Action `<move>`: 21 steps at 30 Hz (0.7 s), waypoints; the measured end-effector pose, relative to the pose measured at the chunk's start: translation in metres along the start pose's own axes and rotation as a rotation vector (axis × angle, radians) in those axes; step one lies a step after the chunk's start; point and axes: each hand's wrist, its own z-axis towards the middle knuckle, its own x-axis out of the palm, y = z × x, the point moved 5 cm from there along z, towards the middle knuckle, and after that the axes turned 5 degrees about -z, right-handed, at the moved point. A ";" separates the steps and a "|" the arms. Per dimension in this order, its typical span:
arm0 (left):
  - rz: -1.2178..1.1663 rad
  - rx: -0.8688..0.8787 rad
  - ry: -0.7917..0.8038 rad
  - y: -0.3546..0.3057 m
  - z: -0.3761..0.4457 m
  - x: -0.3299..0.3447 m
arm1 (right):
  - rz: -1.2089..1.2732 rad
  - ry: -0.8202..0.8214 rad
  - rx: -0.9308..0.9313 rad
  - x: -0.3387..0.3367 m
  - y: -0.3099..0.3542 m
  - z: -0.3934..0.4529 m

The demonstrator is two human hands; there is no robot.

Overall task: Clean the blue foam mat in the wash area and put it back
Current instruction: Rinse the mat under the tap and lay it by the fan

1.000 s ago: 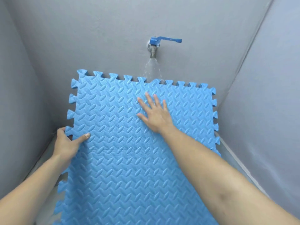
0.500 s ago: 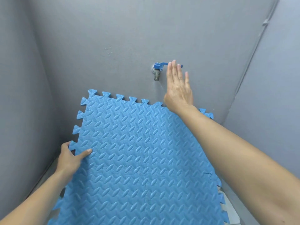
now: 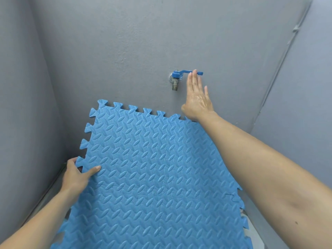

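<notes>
The blue foam mat [image 3: 152, 177], with toothed interlocking edges and an embossed leaf pattern, leans tilted against the grey back wall. My left hand [image 3: 75, 177] grips its left edge, thumb on the top face and fingers behind. My right hand [image 3: 196, 99] is raised above the mat's top edge with straight fingers, its fingertips at the blue lever of the wall tap [image 3: 177, 78]. No water runs from the spout.
Grey walls [image 3: 107, 51] close in on the left, back and right, forming a narrow wash corner. A light floor strip [image 3: 251, 230] shows at the lower right beside the mat.
My right hand left the mat's surface and rose to the tap lever. The water that was spraying onto the mat has stopped. The mat sits lower in view; my left hand kept its grip.
</notes>
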 end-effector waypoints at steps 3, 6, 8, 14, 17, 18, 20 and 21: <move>0.001 -0.011 0.010 0.002 0.002 -0.002 | 0.158 -0.055 0.066 0.002 -0.023 -0.020; 0.001 -0.011 0.021 0.002 0.002 -0.002 | 0.294 -0.154 0.379 0.043 -0.091 -0.081; -0.001 0.006 0.025 0.002 0.002 -0.004 | 0.381 -0.067 0.716 0.086 -0.139 -0.142; -0.009 0.010 0.093 0.012 -0.001 -0.006 | 0.815 0.337 0.999 0.167 -0.180 -0.250; -0.007 -0.008 0.115 0.022 -0.005 -0.013 | 0.962 0.219 1.005 0.156 -0.185 -0.243; -0.008 -0.012 0.120 0.024 -0.005 -0.016 | 0.988 0.189 0.992 0.152 -0.184 -0.242; 0.000 -0.006 0.145 0.024 -0.008 -0.020 | 1.000 0.098 0.982 0.144 -0.180 -0.244; 0.019 0.003 0.163 0.022 -0.010 -0.023 | 0.994 0.047 0.987 0.138 -0.176 -0.248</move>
